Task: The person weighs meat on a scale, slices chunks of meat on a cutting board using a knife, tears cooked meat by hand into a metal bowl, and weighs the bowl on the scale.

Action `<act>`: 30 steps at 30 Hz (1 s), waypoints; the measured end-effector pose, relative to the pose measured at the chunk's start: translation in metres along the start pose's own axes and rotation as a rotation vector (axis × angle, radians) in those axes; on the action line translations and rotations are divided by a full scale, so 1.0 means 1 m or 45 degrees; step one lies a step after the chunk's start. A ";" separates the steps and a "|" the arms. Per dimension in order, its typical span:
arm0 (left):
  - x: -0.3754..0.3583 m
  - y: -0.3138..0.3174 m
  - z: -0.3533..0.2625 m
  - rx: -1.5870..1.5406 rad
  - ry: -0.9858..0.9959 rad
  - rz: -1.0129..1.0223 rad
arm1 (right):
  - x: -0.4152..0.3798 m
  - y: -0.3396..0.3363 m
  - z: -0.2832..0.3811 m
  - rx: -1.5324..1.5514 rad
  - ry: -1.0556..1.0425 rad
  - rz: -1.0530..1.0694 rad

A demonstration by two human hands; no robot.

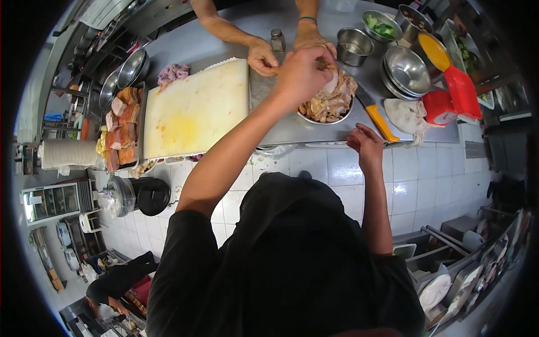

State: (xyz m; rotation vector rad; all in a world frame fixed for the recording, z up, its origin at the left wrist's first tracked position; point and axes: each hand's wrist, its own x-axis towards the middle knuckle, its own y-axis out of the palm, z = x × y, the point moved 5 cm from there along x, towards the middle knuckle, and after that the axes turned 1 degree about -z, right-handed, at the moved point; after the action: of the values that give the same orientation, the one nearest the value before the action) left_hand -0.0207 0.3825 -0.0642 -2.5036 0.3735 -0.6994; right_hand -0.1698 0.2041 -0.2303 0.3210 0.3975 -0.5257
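Observation:
My left hand reaches across the table, above a metal bowl heaped with cooked, shredded-looking meat. Its fingers are closed, and a small dark brownish bit shows at their tips; I cannot make out what it is. My right hand hangs at the table's front edge, fingers loosely bent and apart, with nothing in it. Near it lies a knife with a yellow handle. From the far side, a co-worker's two hands meet close to my left hand, partly hidden behind it.
A stained white cutting board lies left of the bowl, beside a tray of meat chunks. To the right are stacked metal bowls, a white cloth and a red container. A shaker and a metal pot stand farther back.

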 end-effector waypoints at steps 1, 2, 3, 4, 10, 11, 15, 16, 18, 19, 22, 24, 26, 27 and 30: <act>0.003 0.008 -0.003 0.116 0.080 0.005 | -0.002 0.001 0.003 -0.002 -0.003 -0.004; 0.004 0.019 -0.002 0.233 0.161 0.009 | -0.003 0.002 0.005 -0.004 -0.005 -0.009; 0.003 0.030 0.001 0.349 0.239 0.015 | -0.004 0.003 0.008 -0.003 -0.028 -0.008; 0.000 0.040 0.001 0.463 0.315 0.020 | -0.004 0.003 0.010 -0.005 -0.048 -0.008; -0.030 0.076 0.005 0.875 0.426 0.104 | -0.002 0.020 0.028 -0.165 -0.255 0.009; -0.032 0.076 0.004 0.883 0.403 0.129 | -0.002 0.024 0.031 -0.199 -0.296 0.014; -0.040 0.068 0.001 0.786 0.357 0.128 | 0.003 0.041 0.035 -0.277 -0.456 0.110; -0.042 0.066 0.001 0.772 0.366 0.092 | 0.004 0.045 0.036 -0.309 -0.469 0.115; -0.047 0.061 -0.002 0.730 0.365 0.028 | 0.006 0.050 0.037 -0.391 -0.526 0.112; -0.050 0.059 -0.003 0.703 0.355 -0.002 | 0.008 0.050 0.036 -0.440 -0.572 0.104; -0.063 0.044 -0.010 0.537 0.335 -0.067 | 0.005 0.052 0.039 -0.443 -0.630 0.077; -0.067 0.025 -0.003 0.417 0.261 -0.190 | 0.006 0.050 0.039 -0.404 -0.638 0.060; -0.078 0.002 0.024 0.303 0.116 -0.386 | 0.011 0.039 0.034 -0.374 -0.631 0.037; -0.082 -0.003 0.055 0.241 -0.066 -0.387 | 0.010 0.034 0.034 -0.391 -0.597 0.021; -0.079 -0.012 0.125 0.346 -0.252 -0.193 | 0.009 0.026 0.040 -0.445 -0.533 0.006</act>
State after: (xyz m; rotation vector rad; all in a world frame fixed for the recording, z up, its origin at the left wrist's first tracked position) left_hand -0.0172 0.4727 -0.1822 -2.3290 0.0148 -0.5135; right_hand -0.1377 0.2060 -0.1945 -0.1269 0.0772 -0.4939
